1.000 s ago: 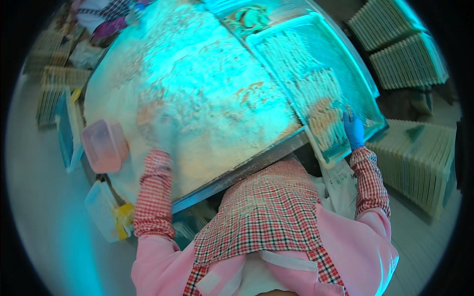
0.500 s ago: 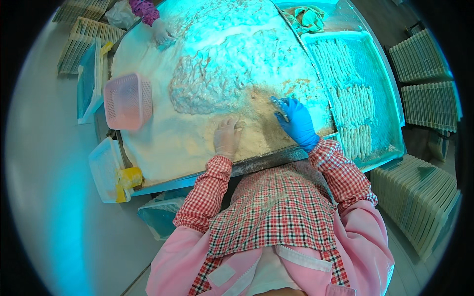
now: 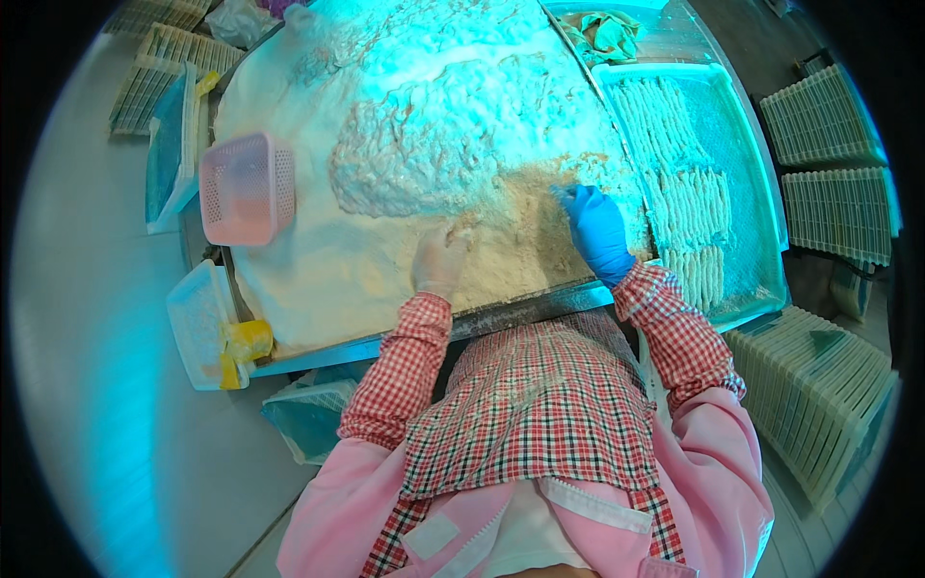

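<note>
My left hand (image 3: 439,258), in a pale thin glove, is low over the floury powder (image 3: 337,279) near the front edge of the worktable. Its fingers are bent together at the powder, and what lies in them is hard to make out. To its right, my right hand (image 3: 599,229) in a blue glove is closed, with its fingertips curled by a bare brownish patch. Something small and floury seems to be at those fingertips, too unclear to name. Beyond both hands spreads a large heap of wet-looking, flour-coated pieces (image 3: 414,154).
On the right, a tray (image 3: 766,207) holds rows of coated sticks. A pink basket (image 3: 249,191) sits at the table's left side, by a white tub (image 3: 200,332) and yellow tape roll (image 3: 251,339). Stacked trays (image 3: 814,395) stand at right. A crumpled cloth (image 3: 605,37) lies at the far right.
My right hand has moved slightly right and turned, its fingers curling in. The fingers of my left hand have drawn together. The other person's gloved hand at far left has pulled back toward the top edge.
</note>
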